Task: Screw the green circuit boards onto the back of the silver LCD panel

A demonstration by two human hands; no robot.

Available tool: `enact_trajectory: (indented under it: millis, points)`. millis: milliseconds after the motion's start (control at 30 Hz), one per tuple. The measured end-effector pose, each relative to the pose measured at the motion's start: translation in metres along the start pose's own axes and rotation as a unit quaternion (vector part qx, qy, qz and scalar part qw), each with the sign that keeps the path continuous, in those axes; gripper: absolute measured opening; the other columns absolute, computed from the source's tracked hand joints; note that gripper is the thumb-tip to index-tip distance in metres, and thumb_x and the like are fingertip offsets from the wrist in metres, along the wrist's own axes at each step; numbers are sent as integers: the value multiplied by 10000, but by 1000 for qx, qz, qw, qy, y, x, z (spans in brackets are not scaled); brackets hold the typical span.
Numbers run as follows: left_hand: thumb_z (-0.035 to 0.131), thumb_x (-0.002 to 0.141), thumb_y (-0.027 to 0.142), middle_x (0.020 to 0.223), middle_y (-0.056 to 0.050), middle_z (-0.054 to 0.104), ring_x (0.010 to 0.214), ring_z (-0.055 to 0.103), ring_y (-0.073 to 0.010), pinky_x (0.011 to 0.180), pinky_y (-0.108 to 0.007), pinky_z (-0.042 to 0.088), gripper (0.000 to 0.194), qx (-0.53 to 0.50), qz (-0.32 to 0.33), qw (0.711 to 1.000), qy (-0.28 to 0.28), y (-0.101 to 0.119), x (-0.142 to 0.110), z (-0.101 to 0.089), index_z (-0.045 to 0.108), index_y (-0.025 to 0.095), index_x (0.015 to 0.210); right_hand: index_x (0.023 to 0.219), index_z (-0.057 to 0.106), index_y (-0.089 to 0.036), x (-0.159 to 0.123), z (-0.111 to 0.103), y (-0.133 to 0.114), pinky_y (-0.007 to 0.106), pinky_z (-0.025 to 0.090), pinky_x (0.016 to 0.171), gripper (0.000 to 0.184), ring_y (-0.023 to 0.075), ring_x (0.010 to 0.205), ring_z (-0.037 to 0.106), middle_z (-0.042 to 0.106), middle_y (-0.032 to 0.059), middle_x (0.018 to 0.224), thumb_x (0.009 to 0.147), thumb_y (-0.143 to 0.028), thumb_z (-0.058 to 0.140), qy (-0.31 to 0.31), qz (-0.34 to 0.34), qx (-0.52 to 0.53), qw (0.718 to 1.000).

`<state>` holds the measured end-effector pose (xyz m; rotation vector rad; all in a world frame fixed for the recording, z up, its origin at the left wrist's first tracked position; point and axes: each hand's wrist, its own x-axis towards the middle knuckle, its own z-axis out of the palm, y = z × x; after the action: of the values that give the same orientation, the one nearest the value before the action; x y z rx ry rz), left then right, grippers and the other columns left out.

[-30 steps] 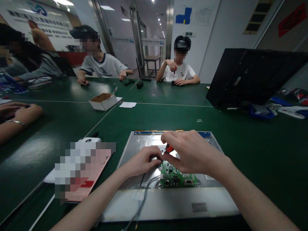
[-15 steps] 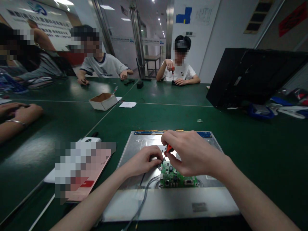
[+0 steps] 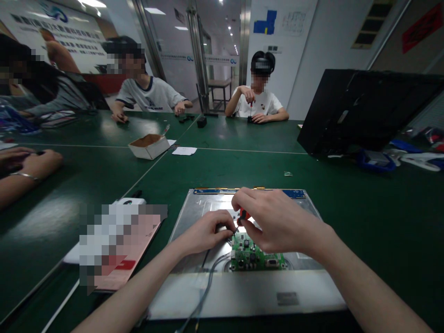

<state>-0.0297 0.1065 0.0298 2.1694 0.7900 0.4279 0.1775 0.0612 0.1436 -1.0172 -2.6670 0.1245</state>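
Observation:
A metal-backed display panel [image 3: 249, 296] lies flat before me, with a green circuit board [image 3: 255, 254] on its middle. My right hand [image 3: 274, 217] is closed around the red and black handle of a screwdriver [image 3: 243, 214]. Its thin shaft slants down to the board's left upper corner. There the thumb and fingers of my left hand [image 3: 210, 231] pinch close around the tip; whatever sits between them is too small to make out. A grey cable [image 3: 209, 282] runs from the board's left side over the panel's near edge.
Left of the panel lie a pink box [image 3: 138, 249] and a white device, partly blurred. Farther off are an open white carton [image 3: 149, 147] and a paper slip [image 3: 184, 151]. A large black monitor casing [image 3: 364, 111] stands at right. Several people sit around the green table [image 3: 243, 166].
My right hand's fingers shift slightly on the screwdriver handle, which turns a little. My left hand stays put at the board's corner. The panel has not moved.

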Motion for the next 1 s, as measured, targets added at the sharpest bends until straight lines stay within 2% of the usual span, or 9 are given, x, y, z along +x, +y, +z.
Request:
enact_trajectory:
  millis: [67,233,433,500,600,700,833,900,1000]
  points:
    - [567,875,215,887,-35,683,836,605,-196,772,-323,454,94,-3,-1,1000,4,-1,0,0,652,177,881,948,504,-165,1,2,0,262,266,522,105,135,681,504,623,37,908,848,-163,537,0,7,-10,1000]
    - [576,862,202,887,-33,681,829,600,-197,764,-329,447,96,10,-12,1000,-1,-2,0,0,652,176,912,985,531,-176,3,3,3,275,231,514,168,141,623,530,646,18,797,925,-332,543,3,38,-55,998]
    - [558,872,187,894,-35,683,858,604,-198,791,-331,456,102,-11,-9,1000,-2,-4,1,3,653,177,908,954,511,-159,0,0,-2,275,254,509,146,140,684,505,625,44,945,810,-160,535,-4,-5,-9,1000]
    - [569,868,194,888,-35,683,853,608,-198,791,-331,457,90,-13,-10,1000,4,-4,0,3,652,175,896,971,508,-161,0,1,-2,278,236,502,143,133,659,497,632,44,948,829,-148,519,0,0,-20,1000]
    - [576,861,196,860,-29,679,821,607,-193,759,-319,450,76,-6,-6,1000,13,-4,0,2,649,178,859,1006,522,-163,1,4,-1,280,216,507,117,136,637,524,658,41,878,917,-239,515,6,22,-56,998]
    - [566,863,204,814,-22,669,781,594,-189,715,-307,437,89,13,-7,1000,14,-4,0,2,645,179,834,949,546,-171,2,5,1,287,198,509,202,139,596,527,653,21,745,939,-371,521,3,27,-74,997]
    - [554,855,185,859,-33,678,820,598,-196,739,-312,452,104,-4,-7,1000,5,-4,0,3,655,174,878,922,533,-163,1,2,-2,281,238,513,104,138,665,506,637,38,864,871,-253,545,8,-6,-33,999]
    - [551,855,180,877,-36,681,837,603,-196,758,-316,460,111,-13,-10,1000,3,-4,0,4,656,173,891,947,521,-158,0,1,-4,274,261,517,127,135,689,493,625,44,926,823,-179,541,-3,-13,-13,1000]
    - [571,843,186,839,-26,678,804,599,-189,742,-311,456,81,-6,-10,1000,20,-1,1,3,651,175,844,970,518,-160,1,2,-4,276,244,511,119,126,657,495,632,41,922,852,-156,523,-6,1,-28,1000]
